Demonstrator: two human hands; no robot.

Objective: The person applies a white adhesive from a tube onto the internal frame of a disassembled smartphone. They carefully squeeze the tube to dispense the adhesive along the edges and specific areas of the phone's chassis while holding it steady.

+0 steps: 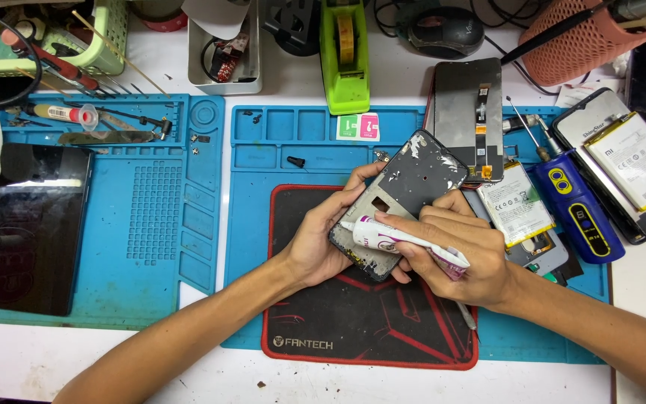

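Note:
My left hand (321, 233) grips a grey phone frame (405, 187), tilted up over a black mouse pad (360, 322) with a red rim. My right hand (457, 254) squeezes a white glue tube (394, 239) with pink print; its nozzle tip touches the frame's lower left edge. The frame's inner face is bare metal with cut-outs and white residue.
A blue work mat (263, 224) lies under the pad. A dark tablet (31, 224) rests at left, a black phone screen (469, 112) and batteries (517, 202) at right, beside a blue phone back cover (581, 209). A green tape dispenser (344, 56), a mouse (443, 30) and tool trays sit at the back.

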